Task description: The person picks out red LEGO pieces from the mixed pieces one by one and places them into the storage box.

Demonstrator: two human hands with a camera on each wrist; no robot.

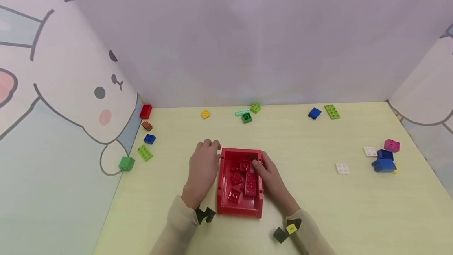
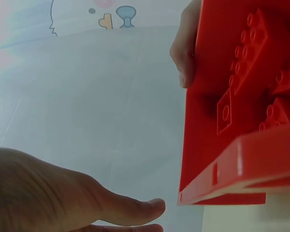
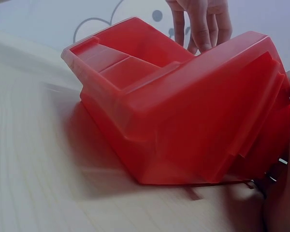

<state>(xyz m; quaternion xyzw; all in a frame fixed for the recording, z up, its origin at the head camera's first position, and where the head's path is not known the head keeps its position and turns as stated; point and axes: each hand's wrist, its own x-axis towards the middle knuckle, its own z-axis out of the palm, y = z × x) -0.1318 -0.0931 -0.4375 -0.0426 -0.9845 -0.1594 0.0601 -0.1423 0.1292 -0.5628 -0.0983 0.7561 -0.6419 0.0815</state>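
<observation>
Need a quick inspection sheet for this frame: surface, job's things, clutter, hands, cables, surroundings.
Surface: pale yellow table.
Job's things: red bin holding red bricks.
Clutter: loose bricks scattered along the far edge, left side and right side, including a blue-pink stack and white plates.
Hands: left hand rests against the bin's left wall; right hand grips its right wall.
Cables: nothing seen.
Surroundings: lilac backdrop, rabbit-print side panels.

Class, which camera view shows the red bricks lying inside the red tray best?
The head view: it looks straight down into the red tray, showing the red bricks together. The left wrist view shows several close up, cropped. The right wrist view shows only the tray's outer wall.
</observation>
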